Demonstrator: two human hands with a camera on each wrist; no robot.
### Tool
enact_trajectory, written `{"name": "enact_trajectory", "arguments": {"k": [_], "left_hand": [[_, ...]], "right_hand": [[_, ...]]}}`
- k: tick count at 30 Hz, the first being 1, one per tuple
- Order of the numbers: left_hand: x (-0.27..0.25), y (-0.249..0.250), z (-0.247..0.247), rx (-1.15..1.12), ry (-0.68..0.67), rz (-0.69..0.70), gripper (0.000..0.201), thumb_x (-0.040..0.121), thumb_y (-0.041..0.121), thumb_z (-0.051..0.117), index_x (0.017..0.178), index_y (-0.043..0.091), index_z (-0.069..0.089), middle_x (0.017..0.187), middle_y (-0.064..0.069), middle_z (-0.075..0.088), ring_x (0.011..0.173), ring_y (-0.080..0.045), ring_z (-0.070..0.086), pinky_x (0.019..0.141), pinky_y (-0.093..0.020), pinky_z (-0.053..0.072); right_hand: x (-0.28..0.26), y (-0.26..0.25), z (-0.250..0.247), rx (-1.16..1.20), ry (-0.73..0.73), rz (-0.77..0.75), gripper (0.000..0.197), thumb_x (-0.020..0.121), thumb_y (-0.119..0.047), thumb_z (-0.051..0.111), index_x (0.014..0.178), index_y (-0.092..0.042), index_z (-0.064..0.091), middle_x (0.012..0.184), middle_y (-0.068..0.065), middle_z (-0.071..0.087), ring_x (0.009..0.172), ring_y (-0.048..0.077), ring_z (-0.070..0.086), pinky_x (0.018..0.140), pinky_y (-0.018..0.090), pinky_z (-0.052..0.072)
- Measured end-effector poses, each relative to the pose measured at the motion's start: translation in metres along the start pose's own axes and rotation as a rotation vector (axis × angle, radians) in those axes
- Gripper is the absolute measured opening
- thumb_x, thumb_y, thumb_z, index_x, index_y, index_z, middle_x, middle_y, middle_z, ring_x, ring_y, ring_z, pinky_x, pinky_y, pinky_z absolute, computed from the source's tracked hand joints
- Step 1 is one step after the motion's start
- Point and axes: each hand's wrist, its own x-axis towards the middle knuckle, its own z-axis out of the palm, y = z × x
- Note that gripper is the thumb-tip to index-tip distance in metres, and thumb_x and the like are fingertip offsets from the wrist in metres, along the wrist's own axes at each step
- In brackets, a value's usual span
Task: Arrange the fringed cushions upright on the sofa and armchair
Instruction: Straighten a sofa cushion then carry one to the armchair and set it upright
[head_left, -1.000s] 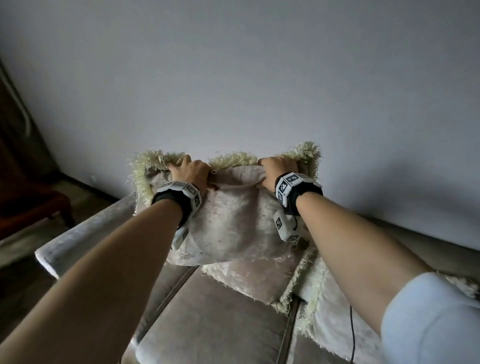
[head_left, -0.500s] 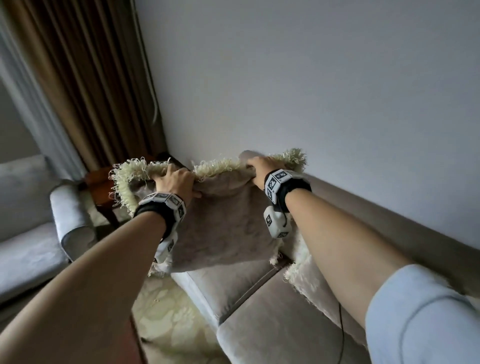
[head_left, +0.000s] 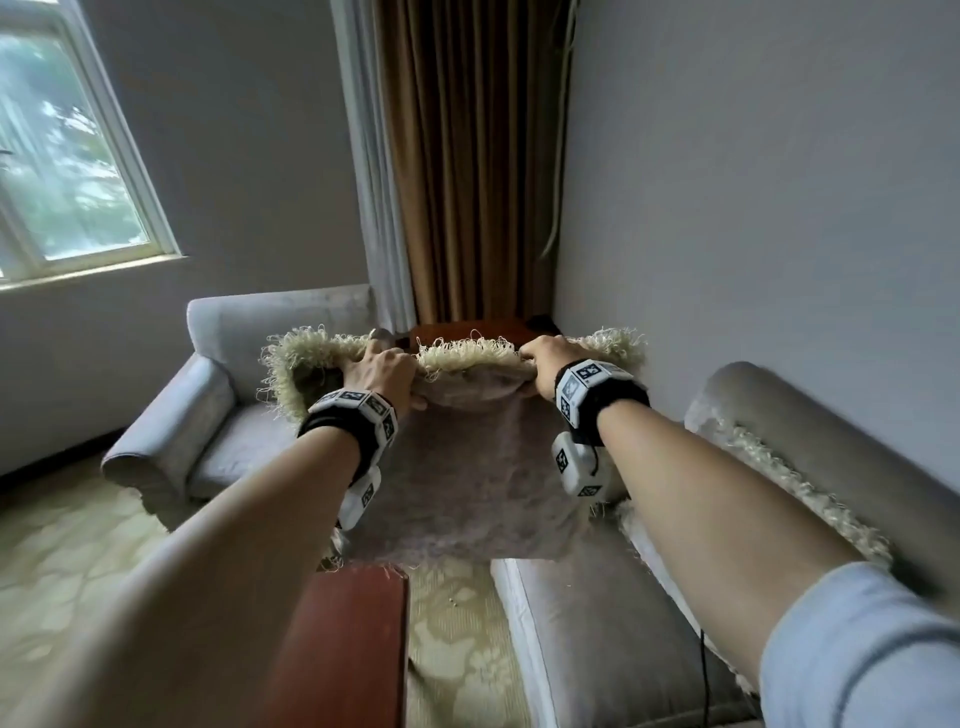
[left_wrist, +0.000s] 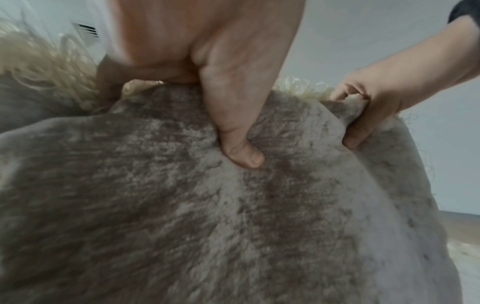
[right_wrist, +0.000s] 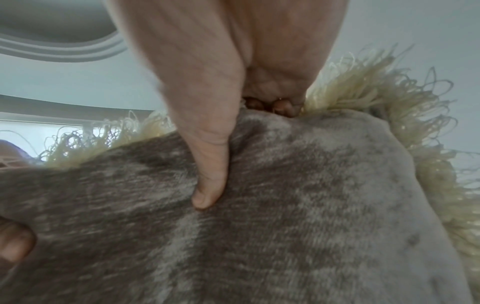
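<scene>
both hands hold one fringed cushion (head_left: 467, 467) up in the air by its top edge. the left hand (head_left: 382, 371) grips near the upper left corner, fingers curled over the far side of the seam and the thumb (left_wrist: 242, 152) pressed into the near velvety face. the right hand (head_left: 545, 364) grips near the upper right corner the same way, its thumb (right_wrist: 207, 185) dug into the grey-brown fabric and its fingers folded over the fringe behind. between the two grips the top edge sags a little, with cream fringe (head_left: 467, 353) standing up along it; more fringe sticks out past each hand at the corners. the cushion hangs down from the grips, its lower edge free.

beyond the left grip stands a light grey armchair (head_left: 208, 415) under a window (head_left: 67, 156). below and to the right of the right grip is the sofa (head_left: 597, 623), where a second fringed cushion (head_left: 779, 483) lies against the backrest, apart from the held one. straight behind the held cushion is a brown curtain (head_left: 467, 156) in the room corner, with a dark wooden side table (head_left: 467, 330) just showing over the fringe. below the grips, close to the person, is a reddish wooden surface (head_left: 353, 639) and a patterned carpet (head_left: 457, 649).
</scene>
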Motion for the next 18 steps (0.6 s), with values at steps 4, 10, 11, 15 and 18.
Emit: {"name": "enact_trajectory", "arguments": {"k": [4,10,11,15,18], "left_hand": [[0.035,-0.032,0.004,0.027,0.031,-0.111,0.026,0.075,0.042,0.076,0.094,0.028,0.066,0.108,0.005,0.065,0.120,-0.026,0.041,0.088,-0.049,0.040],[0.073,-0.069,0.021,0.083,-0.005,-0.235,0.012,0.080,0.036,0.071,0.086,0.027,0.064,0.107,0.006,0.061,0.120,-0.027,0.040,0.089,-0.054,0.036],[0.081,-0.077,0.027,0.087,-0.025,-0.255,0.015,0.080,0.038,0.072,0.086,0.027,0.064,0.108,0.005,0.060,0.121,-0.026,0.040,0.090,-0.054,0.035],[0.123,-0.109,0.049,0.081,-0.064,-0.282,0.019,0.077,0.042,0.074,0.085,0.028,0.064,0.108,0.008,0.059,0.121,-0.024,0.039,0.095,-0.058,0.034],[0.159,-0.128,0.073,0.070,-0.098,-0.289,0.017,0.077,0.038,0.074,0.083,0.028,0.061,0.110,0.009,0.060,0.122,-0.024,0.038,0.097,-0.060,0.033]], "right_hand": [[0.055,-0.017,0.007,0.021,0.008,-0.123,0.018,0.078,-0.019,0.075,0.087,-0.030,0.065,0.094,0.004,0.070,0.096,0.030,0.067,0.077,0.033,0.053],[0.120,-0.043,0.027,0.008,0.010,-0.242,0.025,0.079,-0.013,0.071,0.098,-0.028,0.063,0.104,0.006,0.070,0.103,0.031,0.064,0.076,0.031,0.046],[0.131,-0.049,0.031,0.006,0.001,-0.250,0.027,0.078,-0.012,0.069,0.099,-0.028,0.064,0.105,0.006,0.070,0.104,0.031,0.064,0.078,0.031,0.046],[0.184,-0.065,0.053,-0.001,-0.019,-0.278,0.022,0.078,-0.011,0.068,0.093,-0.027,0.063,0.104,0.006,0.069,0.104,0.031,0.063,0.073,0.029,0.039],[0.231,-0.073,0.074,-0.003,-0.062,-0.294,0.022,0.079,-0.016,0.074,0.096,-0.026,0.066,0.105,0.007,0.068,0.105,0.031,0.062,0.070,0.028,0.038]]}}
